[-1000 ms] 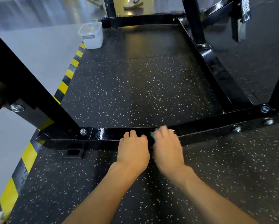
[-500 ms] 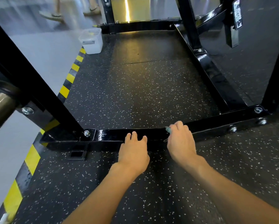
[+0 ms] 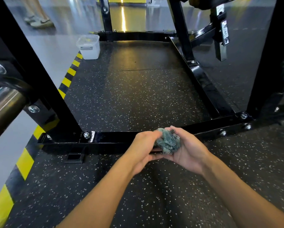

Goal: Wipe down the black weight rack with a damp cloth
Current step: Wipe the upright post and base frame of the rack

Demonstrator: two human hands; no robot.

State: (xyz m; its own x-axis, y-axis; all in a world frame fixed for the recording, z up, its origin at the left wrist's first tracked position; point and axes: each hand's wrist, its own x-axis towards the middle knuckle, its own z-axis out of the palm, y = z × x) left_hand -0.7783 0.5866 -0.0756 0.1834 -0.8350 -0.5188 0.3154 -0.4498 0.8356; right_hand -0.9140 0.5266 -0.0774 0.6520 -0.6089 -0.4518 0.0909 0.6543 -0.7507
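Cupped palm-up, my right hand (image 3: 189,153) is curling its fingers round a crumpled grey-green woven cloth (image 3: 168,142). My left hand (image 3: 142,149) is gripping the same bundle from its left side, so both hands are closing on it and pressing together. I am holding the cloth just above the near base bar. I cannot tell whether it is touching the bar.

Around me, the black rubber floor flecked with white (image 3: 129,99) is filling most of the view. The black steel weight rack (image 3: 113,139) is framing it with uprights and glossy base bars. A yellow-and-black striped floor edge (image 3: 24,162) is running along the left. A shiny steel round bar (image 3: 3,106) is jutting in at far left. A translucent lidded plastic tub (image 3: 88,46) is sitting on the floor beside the stripes. A silver bolt head (image 3: 86,134) is glinting at the near-left corner joint.
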